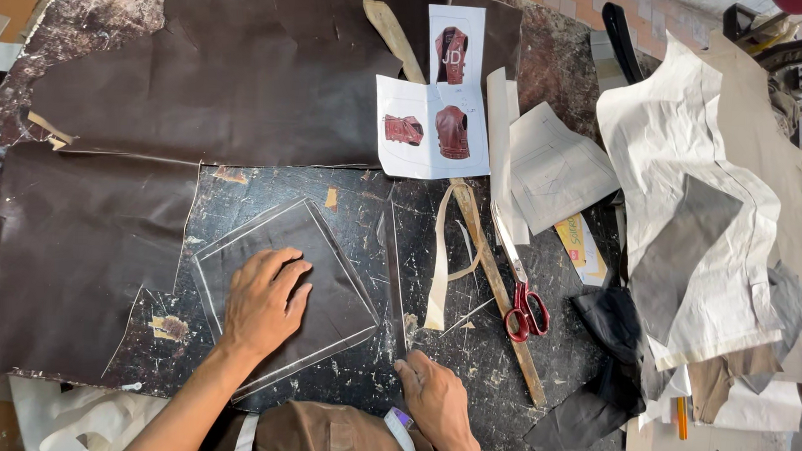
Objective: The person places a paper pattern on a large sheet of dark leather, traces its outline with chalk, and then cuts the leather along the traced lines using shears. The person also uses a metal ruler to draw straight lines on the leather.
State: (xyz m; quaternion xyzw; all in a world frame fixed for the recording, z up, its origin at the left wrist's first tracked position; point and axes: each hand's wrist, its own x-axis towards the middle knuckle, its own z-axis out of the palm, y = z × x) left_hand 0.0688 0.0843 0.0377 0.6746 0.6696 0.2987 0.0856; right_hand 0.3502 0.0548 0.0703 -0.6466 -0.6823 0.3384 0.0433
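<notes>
Left hand: left hand [263,302] is laid flat, palm down, fingers spread, on a dark brown four-sided cut leather panel [328,290]; nothing is gripped, the piece is only pressed down.
Right hand: right hand [436,405] is seen at the near table edge, fingertips pinched on the lower end of a thin dark leather strip [394,270]; thumb side is hidden, so how tight the pinch is cannot be told.
Panel posn: the panel lies tilted like a diamond on the scuffed black worktable [360,375], front centre, a pale cut line seen round its edges.
Strip posn: the strip runs away from the right hand along the panel's right edge, just beside it; touching or not cannot be told.
Hide: a large dark brown leather hide [211,77] is spread over the far and left parts of the table, well behind the panel.
Scissors: red-handled steel scissors [521,296] lie shut, right of the strip, handles toward the near side.
Ruler: a long wooden straightedge [496,291] is laid diagonally, just beside the scissors.
Ref sheet: a white paper sheet with pictures of reddish-brown vests [440,120] lies at the far centre, partly over the hide.
Patterns: crumpled off-white paper pattern pieces [679,155] are piled at the right, w/ grey and black fabric scraps among them.
</notes>
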